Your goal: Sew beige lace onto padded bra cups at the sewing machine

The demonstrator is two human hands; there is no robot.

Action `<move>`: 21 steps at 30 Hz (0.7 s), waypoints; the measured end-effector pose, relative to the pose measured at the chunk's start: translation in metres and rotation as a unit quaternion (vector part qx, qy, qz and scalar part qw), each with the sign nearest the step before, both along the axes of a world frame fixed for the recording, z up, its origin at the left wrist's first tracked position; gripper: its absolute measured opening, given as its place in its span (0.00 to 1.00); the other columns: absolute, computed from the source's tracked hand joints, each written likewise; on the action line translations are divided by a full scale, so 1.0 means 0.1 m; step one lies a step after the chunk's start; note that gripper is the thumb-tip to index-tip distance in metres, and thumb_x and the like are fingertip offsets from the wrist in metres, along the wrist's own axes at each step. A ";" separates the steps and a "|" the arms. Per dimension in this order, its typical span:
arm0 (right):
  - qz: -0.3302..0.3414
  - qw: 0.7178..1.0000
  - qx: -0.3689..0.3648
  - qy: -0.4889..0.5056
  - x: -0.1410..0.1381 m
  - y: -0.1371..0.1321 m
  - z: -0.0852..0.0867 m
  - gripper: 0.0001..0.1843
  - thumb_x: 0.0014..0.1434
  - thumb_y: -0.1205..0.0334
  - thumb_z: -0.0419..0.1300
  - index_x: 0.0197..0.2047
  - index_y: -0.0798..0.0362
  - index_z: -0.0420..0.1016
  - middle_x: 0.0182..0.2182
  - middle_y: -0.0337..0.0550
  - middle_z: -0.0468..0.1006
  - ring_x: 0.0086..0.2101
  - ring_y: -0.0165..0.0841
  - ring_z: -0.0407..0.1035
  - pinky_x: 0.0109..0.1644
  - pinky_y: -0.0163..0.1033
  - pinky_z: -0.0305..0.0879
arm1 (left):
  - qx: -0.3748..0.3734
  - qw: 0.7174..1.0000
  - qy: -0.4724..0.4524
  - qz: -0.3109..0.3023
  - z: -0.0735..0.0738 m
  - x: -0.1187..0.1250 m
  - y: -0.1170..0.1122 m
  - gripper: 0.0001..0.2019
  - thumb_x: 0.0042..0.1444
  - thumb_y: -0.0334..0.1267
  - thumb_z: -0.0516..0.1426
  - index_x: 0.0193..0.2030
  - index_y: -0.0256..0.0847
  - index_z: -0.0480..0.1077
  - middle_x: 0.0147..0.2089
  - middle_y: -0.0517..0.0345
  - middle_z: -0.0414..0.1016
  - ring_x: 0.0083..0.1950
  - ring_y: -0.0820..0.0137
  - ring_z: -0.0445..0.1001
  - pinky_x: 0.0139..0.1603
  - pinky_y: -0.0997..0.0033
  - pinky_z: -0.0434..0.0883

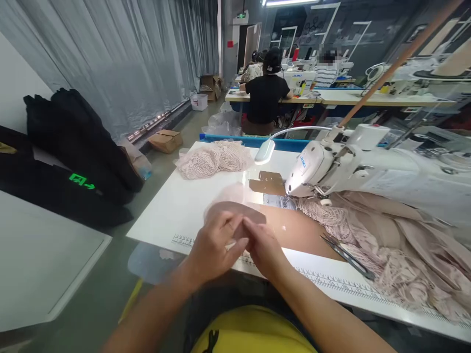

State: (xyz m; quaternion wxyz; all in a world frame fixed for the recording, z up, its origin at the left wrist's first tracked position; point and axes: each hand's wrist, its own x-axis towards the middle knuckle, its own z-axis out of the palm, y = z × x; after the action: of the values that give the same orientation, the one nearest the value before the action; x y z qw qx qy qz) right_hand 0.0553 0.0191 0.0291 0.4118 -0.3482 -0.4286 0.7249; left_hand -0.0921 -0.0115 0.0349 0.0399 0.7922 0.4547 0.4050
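Above the front of the sewing table, my left hand point(217, 242) and my right hand point(261, 242) meet with thumbs and fingers pinched. Between them is a curved piece of brownish-pink fabric point(239, 211), and a pale sheer part of it point(230, 192) spreads out beyond the fingers, blurred by motion. Most of its near edge is hidden by my fingers. To the right stands a white sewing machine point(312, 164), its needle area right of and beyond my hands. A brown sheet point(300, 233) lies flat on the tabletop beside my right hand.
Pale lace pieces point(215, 159) lie at the table's far left. On the right are scissors point(348, 256) and a heap of lace and sheer fabric point(390, 245). A small lamp point(265, 151) hangs over the table. Ahead, a person in black point(267, 95) sits at another table.
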 end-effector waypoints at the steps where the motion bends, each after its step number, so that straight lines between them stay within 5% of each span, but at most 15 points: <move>1: -0.028 0.999 -0.026 0.025 0.03 0.00 -0.02 0.18 0.54 0.46 0.62 0.34 0.54 0.76 0.27 0.42 0.75 0.34 0.36 0.70 0.40 0.41 0.67 | -0.042 0.998 -0.037 -0.012 0.00 0.02 -0.01 0.20 0.60 0.39 0.53 0.59 0.38 0.65 0.51 0.45 0.67 0.48 0.63 0.70 0.45 0.66 0.73; 6: 0.022 0.995 -0.029 0.088 0.26 -0.05 -0.04 0.17 0.53 0.50 0.63 0.42 0.52 0.75 0.31 0.42 0.77 0.32 0.36 0.71 0.39 0.41 0.67 | -0.225 0.955 -0.192 -0.034 -0.04 -0.06 0.06 0.24 0.60 0.47 0.54 0.61 0.40 0.64 0.63 0.44 0.61 0.56 0.59 0.67 0.46 0.67 0.72; 8: 0.025 0.999 0.012 0.042 0.33 -0.08 -0.04 0.16 0.55 0.51 0.62 0.43 0.51 0.74 0.31 0.41 0.77 0.31 0.35 0.70 0.38 0.41 0.67 | -0.331 0.897 -0.273 -0.103 -0.08 -0.03 0.09 0.22 0.62 0.49 0.53 0.56 0.37 0.68 0.54 0.46 0.70 0.52 0.59 0.70 0.45 0.66 0.71; 11: -0.047 0.976 0.186 -0.106 0.45 -0.07 -0.02 0.11 0.55 0.52 0.62 0.32 0.51 0.74 0.31 0.42 0.75 0.33 0.35 0.69 0.38 0.40 0.66 | -0.415 0.817 -0.375 -0.140 -0.15 0.11 0.08 0.19 0.62 0.49 0.52 0.43 0.34 0.72 0.36 0.52 0.74 0.37 0.66 0.72 0.36 0.70 0.69; 15: -0.128 0.883 0.384 -0.235 0.63 -0.06 0.04 0.06 0.54 0.57 0.63 0.29 0.50 0.74 0.36 0.44 0.75 0.39 0.37 0.68 0.45 0.42 0.65 | -0.340 0.845 -0.396 -0.117 -0.14 0.29 0.07 0.14 0.59 0.47 0.56 0.33 0.35 0.71 0.34 0.57 0.71 0.36 0.70 0.69 0.38 0.73 0.67; 17: -0.088 0.899 0.364 -0.227 0.69 -0.07 0.03 0.06 0.55 0.57 0.63 0.31 0.49 0.74 0.32 0.43 0.76 0.36 0.36 0.69 0.43 0.42 0.66 | -0.309 0.859 -0.387 -0.127 -0.10 0.36 0.06 0.13 0.59 0.46 0.56 0.38 0.36 0.72 0.42 0.53 0.72 0.43 0.67 0.70 0.46 0.70 0.67; 19: -0.019 0.951 0.260 -0.165 0.73 -0.11 -0.01 0.10 0.54 0.54 0.64 0.35 0.51 0.74 0.30 0.42 0.77 0.32 0.34 0.70 0.38 0.40 0.67 | -0.309 0.854 -0.393 -0.145 -0.06 0.44 0.06 0.13 0.60 0.45 0.56 0.43 0.37 0.72 0.49 0.50 0.71 0.49 0.65 0.69 0.51 0.68 0.66; 21: 0.056 0.987 0.131 -0.073 0.78 -0.16 -0.08 0.18 0.50 0.51 0.66 0.40 0.54 0.74 0.30 0.43 0.77 0.31 0.35 0.71 0.36 0.39 0.68 | -0.342 0.830 -0.412 -0.155 -0.04 0.51 0.06 0.13 0.58 0.46 0.58 0.41 0.37 0.71 0.44 0.52 0.72 0.43 0.68 0.70 0.44 0.71 0.68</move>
State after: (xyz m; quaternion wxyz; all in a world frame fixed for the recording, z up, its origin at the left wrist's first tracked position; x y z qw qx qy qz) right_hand 0.1330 0.0035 0.0216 0.3801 -0.3182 -0.5675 0.6574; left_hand -0.0412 -0.0060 0.0305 0.5546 0.5476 0.3766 0.5007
